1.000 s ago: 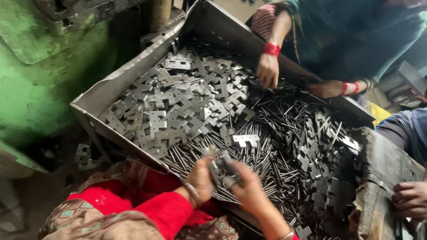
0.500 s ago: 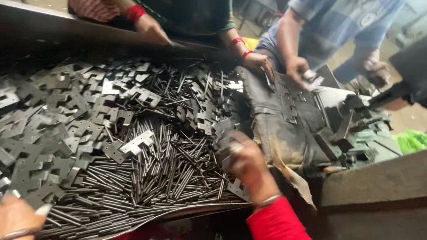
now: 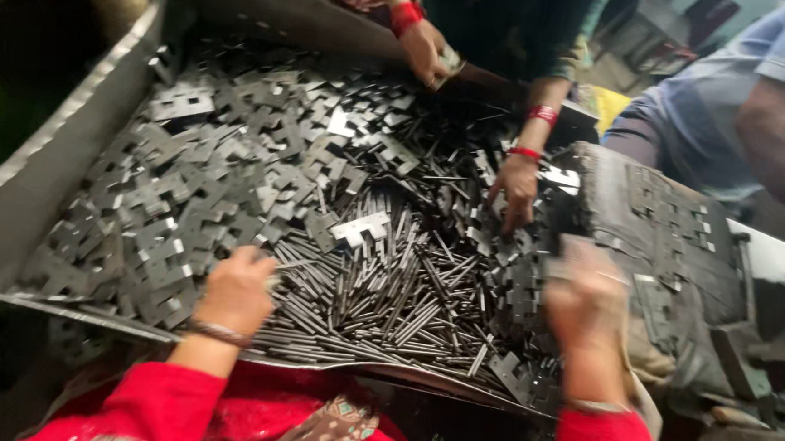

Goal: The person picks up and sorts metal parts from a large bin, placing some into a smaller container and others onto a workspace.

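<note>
Beside the left hand (image 3: 238, 288), curled on thin metal rods (image 3: 379, 292) pointing away; right hand (image 3: 583, 300) blurred, grip unclear.

A large metal tray (image 3: 70, 151) holds a heap of flat cross-shaped metal plates (image 3: 232, 174) and thin metal pins (image 3: 388, 297). The left hand (image 3: 237, 290) rests on the pins; the right hand (image 3: 585, 300) is blurred above the plates, while a co-worker's hand (image 3: 514, 187) touches the heap opposite
</note>
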